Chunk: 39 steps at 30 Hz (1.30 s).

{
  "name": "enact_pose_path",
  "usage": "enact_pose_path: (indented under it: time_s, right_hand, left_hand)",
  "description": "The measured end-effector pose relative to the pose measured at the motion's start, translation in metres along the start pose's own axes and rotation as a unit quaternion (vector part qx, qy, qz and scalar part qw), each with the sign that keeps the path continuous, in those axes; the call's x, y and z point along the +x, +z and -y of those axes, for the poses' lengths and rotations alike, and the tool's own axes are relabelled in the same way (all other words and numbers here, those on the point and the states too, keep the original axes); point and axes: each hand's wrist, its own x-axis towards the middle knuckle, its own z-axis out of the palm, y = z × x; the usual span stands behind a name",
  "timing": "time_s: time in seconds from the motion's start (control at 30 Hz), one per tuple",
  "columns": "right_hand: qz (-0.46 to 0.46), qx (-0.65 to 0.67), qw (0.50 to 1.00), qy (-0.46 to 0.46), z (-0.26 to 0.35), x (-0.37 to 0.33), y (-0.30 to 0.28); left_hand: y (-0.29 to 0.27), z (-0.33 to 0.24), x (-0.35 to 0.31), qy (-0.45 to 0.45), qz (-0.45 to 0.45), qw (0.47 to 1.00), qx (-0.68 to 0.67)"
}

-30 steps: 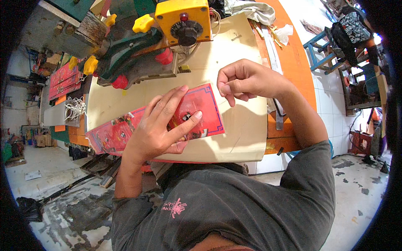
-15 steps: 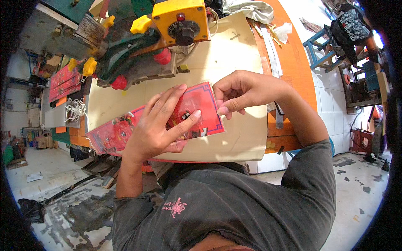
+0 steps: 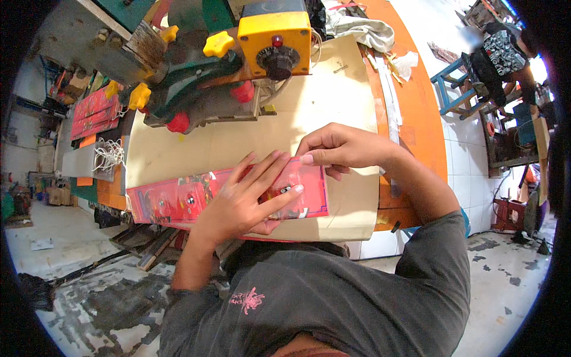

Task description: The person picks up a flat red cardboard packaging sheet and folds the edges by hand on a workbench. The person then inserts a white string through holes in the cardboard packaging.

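Observation:
A long red printed plastic strip (image 3: 172, 202) with a purple border and small dark fittings lies across the cream work surface in front of me. My left hand (image 3: 247, 199) rests on it palm down, with its fingers stretched and spread. At the strip's far right corner, the thumb and fingers of my right hand (image 3: 333, 152) are pinched together on the edge. Part of the strip's middle is hidden beneath my left hand.
A machine with a yellow control box (image 3: 276, 44), dial and red knobs stands just beyond the strip. More red printed pieces (image 3: 95, 116) and a bundle of white cord (image 3: 109, 156) are at the left. Another person (image 3: 505, 53) is near a blue stool (image 3: 449, 86) at the far right.
The strip's right end has swung down towards me, so the strip lies straighter across. My right hand has moved from its right edge to the far right corner. My left hand stays on it.

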Motion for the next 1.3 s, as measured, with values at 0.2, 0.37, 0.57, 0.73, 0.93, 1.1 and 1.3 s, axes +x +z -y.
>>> enact_pose_path:
  time_s: [0.2,0.37,0.57,0.73,0.93,1.1,1.3]
  right_hand:
    - [-0.03,0.06,0.998,0.006,-0.01,0.007,-0.002]
    - [0.002,0.117,0.993,-0.008,-0.019,0.013,-0.005]
    - [0.015,0.108,0.993,-0.045,-0.03,0.014,-0.007]
    - [0.017,0.1,0.993,-0.061,-0.028,0.016,-0.002]
    - [0.009,0.103,0.99,-0.101,-0.027,0.011,-0.002]
    - [0.035,0.073,0.992,-0.101,-0.03,0.017,0.0]
    - [0.077,-0.027,0.99,-0.113,-0.023,0.012,0.014]
  left_hand:
    - [0.012,-0.003,-0.03,-0.086,-0.149,0.985,0.004]
    - [0.027,-0.021,-0.066,-0.14,-0.284,0.947,0.052]
    - [0.053,-0.058,-0.112,-0.137,-0.408,0.901,-0.041]
    - [0.064,-0.05,-0.112,-0.212,-0.39,0.892,-0.084]
    - [0.078,-0.029,-0.118,-0.286,-0.439,0.849,-0.058]
    - [0.119,-0.021,-0.153,-0.346,-0.658,0.513,-0.43]
    - [0.067,-0.023,-0.141,-0.35,-0.671,0.398,-0.519]
